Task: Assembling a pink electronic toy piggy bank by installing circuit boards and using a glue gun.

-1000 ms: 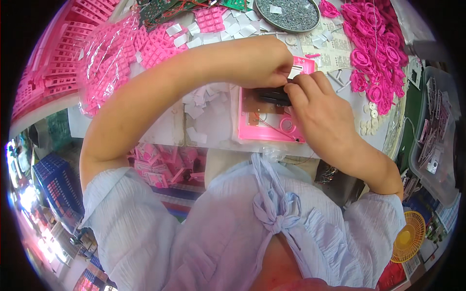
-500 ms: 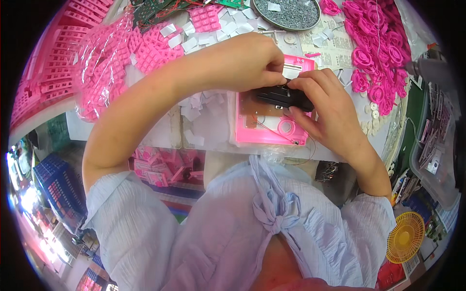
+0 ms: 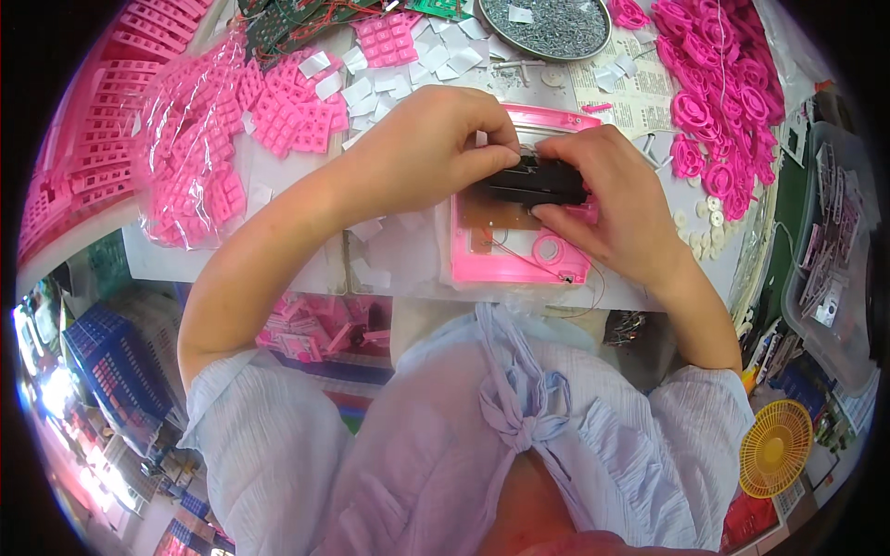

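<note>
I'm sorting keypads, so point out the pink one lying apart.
The pink keypad beyond the left hand, alone by the white squares; the others lie heaped to its left.

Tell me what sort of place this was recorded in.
Most likely a small assembly workshop for electronic goods or toys, judging by the heaped pink keypads, the wired green circuit boards and the round tray full of small grey parts.

Wears a pale blue blouse point(image 3: 408, 454) of crinkled, finely ribbed cloth. Carries a knotted fabric bow point(image 3: 525, 419) at lower centre of the frame, above an open neckline point(image 3: 525, 505). Has loose, elbow-length sleeves point(image 3: 264, 445) at lower left and lower right. Leaves left hand point(image 3: 445, 139) and right hand point(image 3: 626, 195) bare.
</note>
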Action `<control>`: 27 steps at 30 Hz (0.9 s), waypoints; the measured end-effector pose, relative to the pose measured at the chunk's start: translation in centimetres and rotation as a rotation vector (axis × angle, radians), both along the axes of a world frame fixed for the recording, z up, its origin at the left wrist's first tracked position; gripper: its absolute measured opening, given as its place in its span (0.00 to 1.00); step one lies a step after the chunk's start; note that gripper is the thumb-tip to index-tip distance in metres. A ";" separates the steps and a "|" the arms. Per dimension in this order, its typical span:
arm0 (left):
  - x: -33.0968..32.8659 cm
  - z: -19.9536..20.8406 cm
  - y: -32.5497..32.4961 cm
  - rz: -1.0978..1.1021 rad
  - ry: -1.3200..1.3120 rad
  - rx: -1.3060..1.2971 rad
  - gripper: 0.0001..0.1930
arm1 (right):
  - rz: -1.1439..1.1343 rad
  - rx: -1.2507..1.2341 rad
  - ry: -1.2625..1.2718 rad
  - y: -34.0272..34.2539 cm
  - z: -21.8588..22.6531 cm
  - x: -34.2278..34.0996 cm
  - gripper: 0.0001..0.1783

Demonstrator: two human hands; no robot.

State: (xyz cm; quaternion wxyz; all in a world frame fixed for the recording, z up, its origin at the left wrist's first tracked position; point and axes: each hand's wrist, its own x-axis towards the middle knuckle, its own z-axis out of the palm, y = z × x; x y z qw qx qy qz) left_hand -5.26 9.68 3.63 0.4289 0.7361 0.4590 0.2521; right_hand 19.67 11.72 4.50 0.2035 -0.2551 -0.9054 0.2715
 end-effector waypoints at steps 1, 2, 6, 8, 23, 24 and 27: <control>-0.1 0.2 0.0 -0.002 0.009 -0.029 0.06 | 0.022 0.006 0.007 0.1 -0.1 -0.1 0.30; -0.2 0.5 0.1 -0.003 0.018 -0.058 0.06 | 0.027 0.012 0.013 0.2 -0.1 -0.2 0.29; -0.6 0.4 0.2 -0.007 0.023 -0.096 0.07 | 0.040 0.026 0.033 0.2 -0.3 -0.4 0.29; -0.6 0.1 0.1 -0.014 0.030 -0.019 0.07 | 0.040 0.031 0.021 0.1 -0.2 -0.5 0.28; 0.6 1.0 0.1 0.071 0.069 -0.214 0.09 | 0.069 0.139 -0.213 -0.8 2.3 -1.5 0.22; 0.8 0.8 0.2 0.071 0.063 -0.237 0.10 | 0.058 0.174 -0.217 -1.0 2.3 -1.4 0.21; 0.9 1.3 0.8 0.033 0.095 -0.284 0.10 | 0.013 0.281 -0.246 -1.9 2.2 -1.6 0.20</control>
